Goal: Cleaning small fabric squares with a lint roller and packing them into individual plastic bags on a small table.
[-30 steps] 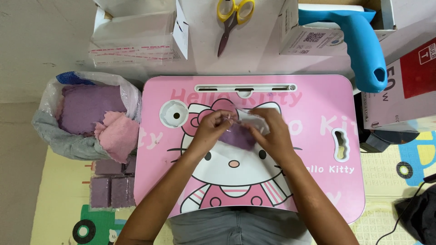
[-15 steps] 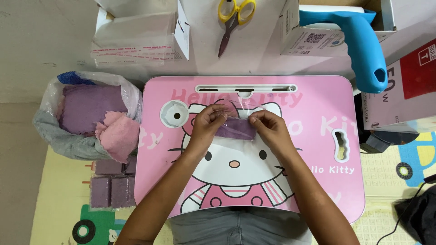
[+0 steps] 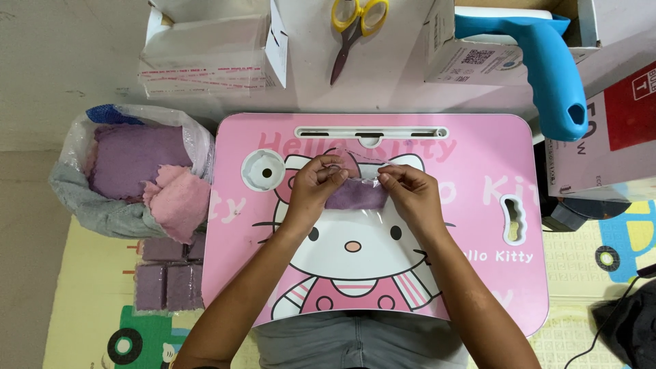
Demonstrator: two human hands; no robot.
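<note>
Both my hands work at the middle of a pink lap table (image 3: 478,143) with a cartoon cat print. Between them lies a folded purple cloth (image 3: 355,196) inside a clear plastic sleeve. My left hand (image 3: 316,190) pinches the sleeve's upper left edge with thumb and fingers. My right hand (image 3: 410,193) pinches the upper right edge. The lower part of the cloth is hidden behind my fingers.
A plastic bag of purple and pink cloths (image 3: 133,171) sits left of the table, with packed purple cloths (image 3: 164,273) on the mat below it. Beyond the table are yellow-handled scissors (image 3: 355,27), a box of clear sleeves (image 3: 205,51), cardboard boxes and a blue handheld tool (image 3: 547,68).
My hands have spread apart along the sleeve's top edge, and the purple cloth now lies flatter and lower between them, more of it showing.
</note>
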